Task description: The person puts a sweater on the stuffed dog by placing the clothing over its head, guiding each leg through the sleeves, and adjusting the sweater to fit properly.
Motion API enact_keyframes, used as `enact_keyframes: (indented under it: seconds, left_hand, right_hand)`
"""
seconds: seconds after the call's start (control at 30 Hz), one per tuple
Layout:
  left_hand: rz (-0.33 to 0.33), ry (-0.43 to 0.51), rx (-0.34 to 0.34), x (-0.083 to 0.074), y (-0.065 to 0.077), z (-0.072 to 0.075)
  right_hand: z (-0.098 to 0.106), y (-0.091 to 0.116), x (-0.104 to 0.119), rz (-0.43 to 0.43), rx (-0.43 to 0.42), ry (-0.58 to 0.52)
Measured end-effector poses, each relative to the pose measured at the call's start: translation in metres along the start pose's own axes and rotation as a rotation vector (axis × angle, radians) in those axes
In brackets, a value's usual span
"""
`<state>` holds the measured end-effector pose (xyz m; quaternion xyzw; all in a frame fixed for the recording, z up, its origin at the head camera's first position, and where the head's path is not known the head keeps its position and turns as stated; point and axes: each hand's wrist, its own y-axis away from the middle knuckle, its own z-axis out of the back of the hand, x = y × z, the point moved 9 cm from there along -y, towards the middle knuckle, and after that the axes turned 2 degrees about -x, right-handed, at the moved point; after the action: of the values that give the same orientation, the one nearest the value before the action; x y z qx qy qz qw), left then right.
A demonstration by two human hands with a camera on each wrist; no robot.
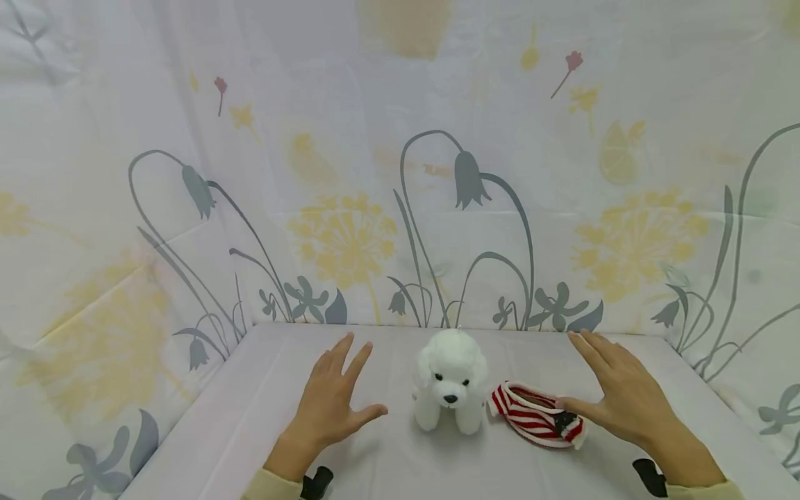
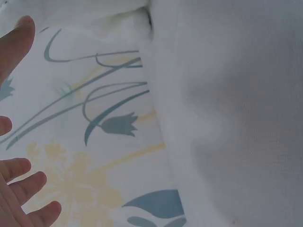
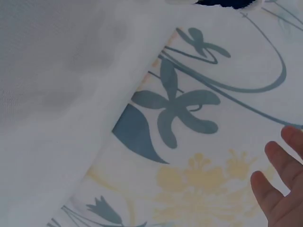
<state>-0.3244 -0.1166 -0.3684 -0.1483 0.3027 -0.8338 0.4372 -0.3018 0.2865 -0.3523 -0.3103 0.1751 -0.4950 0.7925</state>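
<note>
A white plush dog [image 1: 451,382] with black eyes and nose sits upright on the table, facing the head camera. Just right of it lies a small red-and-white striped knitted garment [image 1: 534,420] with a dark patch on it. My left hand [image 1: 334,399] is held to the left of the dog, fingers spread and nothing in it; in the left wrist view its fingers [image 2: 31,187] show at the left edge. On the other side, my right hand [image 1: 625,392] has its fingers extended, and its thumb overlaps the garment's right end in the head view.
The white-covered table [image 1: 387,472] runs back to a curtain [image 1: 400,278] printed with grey and yellow flowers. That same cloth rises along the left and right sides. Black straps [image 1: 317,482] sit at the wrists.
</note>
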Motion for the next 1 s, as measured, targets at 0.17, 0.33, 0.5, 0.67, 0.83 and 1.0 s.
enact_keyframes:
  seconds: [0.17,0.33,0.5,0.67,0.83,1.0]
  left_hand:
    - [-0.073,0.070,-0.068,-0.022,-0.004,0.009]
    - [-0.165,0.105,-0.138,-0.049,-0.007,0.019]
    - [-0.241,0.142,-0.171,-0.073,-0.007,0.024]
    - [-0.310,0.183,-0.198,-0.100,-0.010,0.031]
    - [-0.373,0.242,-0.213,-0.128,-0.015,0.033]
    - [-0.421,0.293,-0.157,-0.158,-0.021,0.022]
  right_hand:
    - [0.005,-0.004,0.009,0.046,-0.061,-0.036]
    - [0.007,-0.006,0.019,0.056,-0.066,-0.064]
    - [0.004,-0.007,0.027,0.051,-0.054,-0.093]
    - [0.004,-0.008,0.033,0.067,-0.055,-0.090]
    - [0.005,-0.010,0.037,0.083,-0.064,-0.090]
    - [0.002,-0.008,0.039,0.072,-0.048,-0.090]
